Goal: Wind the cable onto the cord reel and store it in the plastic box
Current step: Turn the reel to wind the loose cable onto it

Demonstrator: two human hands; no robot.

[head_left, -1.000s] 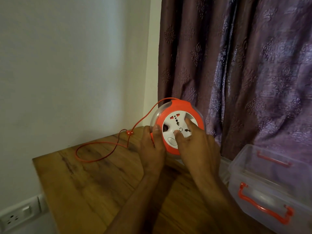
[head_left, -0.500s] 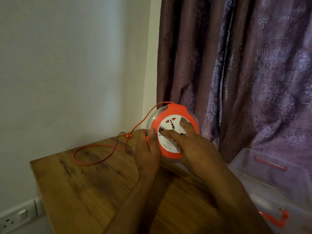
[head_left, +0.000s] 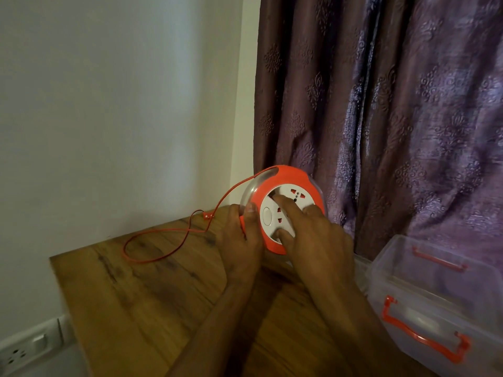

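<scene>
An orange and clear round cord reel [head_left: 288,178] with a white socket face stands tilted on edge over the far side of the wooden table [head_left: 152,303]. My left hand [head_left: 241,240] grips the reel's left rim. My right hand [head_left: 313,235] lies on the white face, fingers spread across the sockets. A thin orange cable [head_left: 174,248] runs from the reel's top down to the table and loops there, ending in a small orange plug [head_left: 208,215]. The clear plastic box [head_left: 435,300] with orange latches sits open at the lower right.
A white wall rises behind the table's left side, with a wall socket [head_left: 24,349] low at the bottom left. A purple patterned curtain [head_left: 394,118] hangs behind the reel and box. The table's left edge is close to the cable loop.
The white socket face has turned under my right hand's fingers, and the cable loop on the table has shortened and shifted slightly. My left hand keeps its hold on the rim.
</scene>
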